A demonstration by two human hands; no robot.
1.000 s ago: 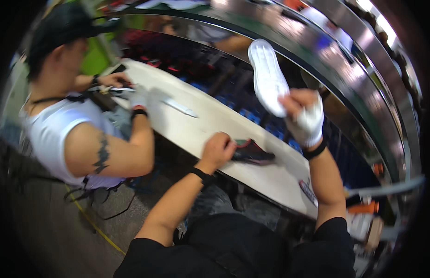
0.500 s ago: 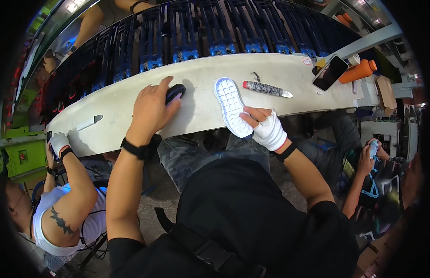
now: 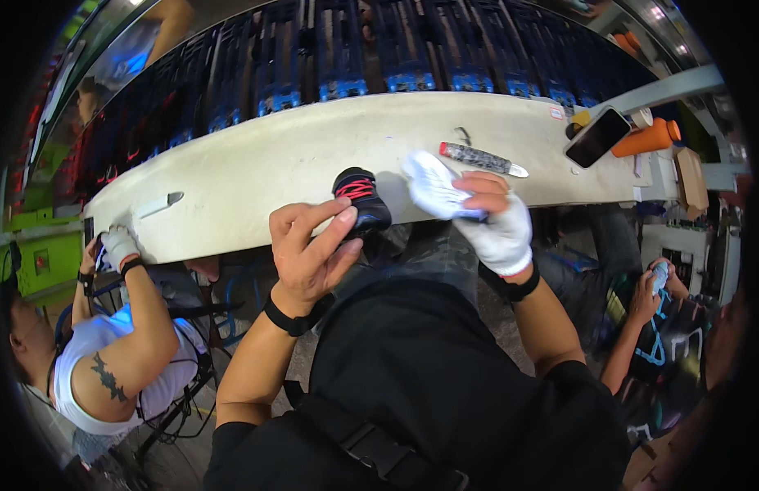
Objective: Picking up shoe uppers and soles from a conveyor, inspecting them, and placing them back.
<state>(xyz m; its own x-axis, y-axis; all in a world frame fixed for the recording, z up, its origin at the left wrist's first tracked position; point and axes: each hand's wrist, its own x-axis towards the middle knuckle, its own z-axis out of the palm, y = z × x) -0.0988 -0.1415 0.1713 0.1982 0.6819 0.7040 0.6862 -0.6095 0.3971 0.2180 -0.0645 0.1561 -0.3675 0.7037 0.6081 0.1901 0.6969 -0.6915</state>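
Observation:
A small black shoe [image 3: 373,214] with red laces stands at the table's near edge, toe toward me. My bare left hand [image 3: 310,254] has its fingertips closed on the shoe's left side. In a white fingerless glove, my right hand [image 3: 496,219] grips a white shoe sole [image 3: 433,182] just right of the shoe. The sole is tilted and smeared by motion, and my fingers cover its near end. Beyond it on the table lies a marbled grey knife handle [image 3: 475,157] with a red end and a pale tip.
The curved pale table [image 3: 257,176] borders a conveyor of dark racks [image 3: 338,57]. A white pen-like tool [image 3: 157,205] lies at left. A phone [image 3: 598,137] and an orange bottle [image 3: 648,137] are at right. One person [image 3: 117,360] sits at left, another [image 3: 666,344] at right.
My left hand has come nearer and to the right with the black shoe, which now shows its red laces. My right hand has tilted the white sole and shifted it slightly right.

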